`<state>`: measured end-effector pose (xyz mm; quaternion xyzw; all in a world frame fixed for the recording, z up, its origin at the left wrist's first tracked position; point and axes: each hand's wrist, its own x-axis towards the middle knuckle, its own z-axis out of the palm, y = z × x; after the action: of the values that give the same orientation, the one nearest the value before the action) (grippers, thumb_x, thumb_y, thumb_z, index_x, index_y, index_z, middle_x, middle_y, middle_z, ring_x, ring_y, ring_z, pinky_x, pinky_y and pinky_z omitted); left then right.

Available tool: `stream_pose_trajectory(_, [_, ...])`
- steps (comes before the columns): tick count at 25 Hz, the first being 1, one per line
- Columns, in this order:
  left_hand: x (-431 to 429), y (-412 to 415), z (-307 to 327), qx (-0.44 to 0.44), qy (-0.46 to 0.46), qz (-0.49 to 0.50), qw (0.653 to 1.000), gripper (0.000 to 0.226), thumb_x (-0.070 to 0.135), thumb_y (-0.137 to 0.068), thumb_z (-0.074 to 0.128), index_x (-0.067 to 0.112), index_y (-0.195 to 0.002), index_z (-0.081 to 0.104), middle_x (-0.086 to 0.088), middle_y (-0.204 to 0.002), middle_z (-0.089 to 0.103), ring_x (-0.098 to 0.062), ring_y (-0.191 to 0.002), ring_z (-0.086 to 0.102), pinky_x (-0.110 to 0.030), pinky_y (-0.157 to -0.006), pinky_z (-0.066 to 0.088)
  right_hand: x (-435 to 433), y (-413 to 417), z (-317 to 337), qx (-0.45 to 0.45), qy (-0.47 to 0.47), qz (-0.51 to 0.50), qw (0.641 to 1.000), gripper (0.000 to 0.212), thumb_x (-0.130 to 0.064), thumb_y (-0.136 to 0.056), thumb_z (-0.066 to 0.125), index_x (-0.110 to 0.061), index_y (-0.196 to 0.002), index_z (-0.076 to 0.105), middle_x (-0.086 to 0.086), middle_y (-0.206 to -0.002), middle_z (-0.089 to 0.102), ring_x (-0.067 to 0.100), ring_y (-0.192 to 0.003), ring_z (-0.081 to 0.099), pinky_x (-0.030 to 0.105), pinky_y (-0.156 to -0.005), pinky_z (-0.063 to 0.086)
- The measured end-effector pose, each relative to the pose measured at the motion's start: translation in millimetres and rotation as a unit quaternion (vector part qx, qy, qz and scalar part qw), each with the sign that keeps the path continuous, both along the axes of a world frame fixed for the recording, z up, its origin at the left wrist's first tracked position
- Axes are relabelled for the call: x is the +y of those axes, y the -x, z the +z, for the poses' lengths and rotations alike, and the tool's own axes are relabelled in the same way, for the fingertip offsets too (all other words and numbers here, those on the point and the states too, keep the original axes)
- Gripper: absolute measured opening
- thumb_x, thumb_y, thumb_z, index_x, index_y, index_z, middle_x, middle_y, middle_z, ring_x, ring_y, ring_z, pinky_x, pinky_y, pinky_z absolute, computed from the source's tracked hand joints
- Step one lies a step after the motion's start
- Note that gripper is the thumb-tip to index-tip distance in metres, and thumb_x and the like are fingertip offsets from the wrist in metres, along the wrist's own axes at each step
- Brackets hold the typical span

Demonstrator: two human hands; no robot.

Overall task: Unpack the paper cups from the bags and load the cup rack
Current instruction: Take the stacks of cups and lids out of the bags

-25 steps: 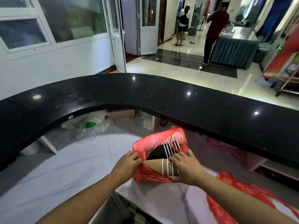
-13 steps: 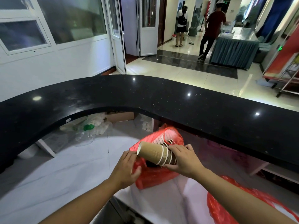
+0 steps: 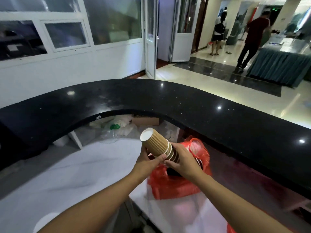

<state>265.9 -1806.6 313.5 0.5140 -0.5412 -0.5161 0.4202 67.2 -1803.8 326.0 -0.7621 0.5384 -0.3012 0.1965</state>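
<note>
Cups (image 3: 157, 145), ribbed brown paper w/ white rims, are nesting in a tilted stack. I'm seeing left hand (image 3: 146, 163) gripping it from under and right hand (image 3: 184, 159) wrapping its lower end, just above crinkly red plastic bag (image 3: 175, 185) on smooth white counter (image 3: 67, 174).

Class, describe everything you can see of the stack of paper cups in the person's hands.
The stack of paper cups is a nested column of tan, ribbed cardboard cups with thin white rims; darker cups show at its lower end. It is tilted, with its round white base pointing up and left. The left hand grips it from below and the right hand holds the rim end, above the red bag.
</note>
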Motion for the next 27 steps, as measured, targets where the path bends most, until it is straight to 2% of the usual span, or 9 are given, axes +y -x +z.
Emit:
stream_pose_trajectory(3, [20.0, -43.0, 5.7, -0.039, 0.002, 0.071, 0.997, 0.085, 0.048, -0.064, 0.089, 0.037, -0.133, 0.041, 0.009, -0.121, 0.067, -0.008, -0.103, 0.07, -0.041, -0.091, 0.059, -7.4, -35.1, 0.4, -0.001, -0.013, 0.094, 0.996, 0.075, -0.05, -0.078, 0.077, -0.027, -0.143, 0.046, -0.009, -0.135, 0.055, 0.003, -0.121, 0.05, 0.02, -0.102, 0.04])
stream_pose_trajectory(6, [53.3, -93.2, 10.8, -0.081, -0.004, 0.139, 0.987, 0.076, 0.043, -0.069, 0.09, 0.045, -0.125, 0.039, 0.018, -0.12, 0.064, 0.005, -0.102, 0.066, -0.026, -0.088, 0.057, -10.7, -86.8, -7.2, 0.012, -0.025, 0.187, 0.982, 0.07, -0.048, -0.084, 0.069, -0.028, -0.146, 0.042, -0.006, -0.139, 0.053, 0.008, -0.124, 0.051, 0.036, -0.106, 0.044])
stream_pose_trajectory(8, [77.2, -129.9, 14.7, -0.11, -0.003, 0.183, 0.977, 0.076, 0.041, -0.07, 0.09, 0.045, -0.124, 0.036, 0.021, -0.12, 0.062, 0.012, -0.099, 0.063, -0.017, -0.083, 0.053, -5.8, -128.8, -8.5, 0.005, -0.03, 0.221, 0.975, 0.071, -0.058, -0.086, 0.061, -0.033, -0.147, 0.037, -0.007, -0.142, 0.05, 0.006, -0.119, 0.054, 0.039, -0.101, 0.048])
stream_pose_trajectory(11, [115.9, -190.9, 17.1, -0.151, 0.004, 0.239, 0.959, 0.084, 0.044, -0.065, 0.092, 0.05, -0.127, 0.036, 0.027, -0.121, 0.058, 0.01, -0.105, 0.06, -0.014, -0.081, 0.052, 13.2, -206.5, -0.6, -0.004, -0.051, 0.295, 0.954, 0.084, -0.079, -0.08, 0.053, -0.04, -0.15, 0.029, -0.014, -0.144, 0.046, 0.002, -0.117, 0.054, 0.031, -0.097, 0.05])
stream_pose_trajectory(14, [150.5, -250.2, 9.5, -0.178, 0.004, 0.273, 0.945, 0.085, 0.042, -0.069, 0.09, 0.066, -0.126, 0.032, 0.026, -0.127, 0.056, 0.001, -0.114, 0.058, -0.02, -0.088, 0.053, 33.9, -288.1, 9.5, -0.018, -0.064, 0.353, 0.933, 0.087, -0.066, -0.077, 0.071, -0.047, -0.148, 0.024, -0.024, -0.142, 0.044, 0.0, -0.116, 0.052, 0.022, -0.091, 0.049])
stream_pose_trajectory(16, [164.5, -287.5, 5.0, -0.208, 0.002, 0.27, 0.94, 0.084, 0.038, -0.077, 0.085, 0.066, -0.133, 0.029, 0.024, -0.132, 0.055, 0.0, -0.118, 0.055, -0.023, -0.094, 0.051, 40.3, -335.1, 7.0, -0.037, -0.084, 0.364, 0.927, 0.084, -0.057, -0.074, 0.08, -0.048, -0.143, 0.032, -0.025, -0.138, 0.049, 0.002, -0.113, 0.055, 0.023, -0.089, 0.051])
stream_pose_trajectory(20, [177.6, -375.6, -9.3, -0.244, -0.037, 0.226, 0.942, 0.075, 0.027, -0.09, 0.074, 0.059, -0.143, 0.032, 0.02, -0.139, 0.053, 0.001, -0.114, 0.056, -0.017, -0.093, 0.049, 43.1, -418.6, -18.3, -0.045, -0.132, 0.356, 0.924, 0.078, -0.052, -0.068, 0.084, -0.048, -0.133, 0.041, -0.024, -0.126, 0.057, 0.004, -0.111, 0.058, 0.03, -0.088, 0.055])
stream_pose_trajectory(24, [190.7, -445.8, -38.2, -0.279, -0.066, 0.226, 0.931, 0.061, 0.03, -0.096, 0.066, 0.04, -0.149, 0.039, 0.014, -0.143, 0.052, -0.005, -0.115, 0.056, -0.027, -0.098, 0.05, 49.8, -483.5, -54.1, -0.036, -0.184, 0.328, 0.926, 0.078, -0.049, -0.065, 0.085, -0.045, -0.131, 0.044, -0.022, -0.125, 0.057, 0.004, -0.112, 0.057, 0.025, -0.09, 0.052])
stream_pose_trajectory(27, [197.0, -477.7, -61.7, -0.265, -0.089, 0.215, 0.936, 0.057, 0.028, -0.098, 0.062, 0.038, -0.15, 0.039, 0.012, -0.143, 0.054, -0.007, -0.118, 0.058, -0.032, -0.101, 0.051, 55.2, -524.0, -80.4, -0.008, -0.226, 0.304, 0.926, 0.076, -0.034, -0.068, 0.087, -0.034, -0.132, 0.047, -0.021, -0.12, 0.057, 0.003, -0.108, 0.057, 0.013, -0.086, 0.045])
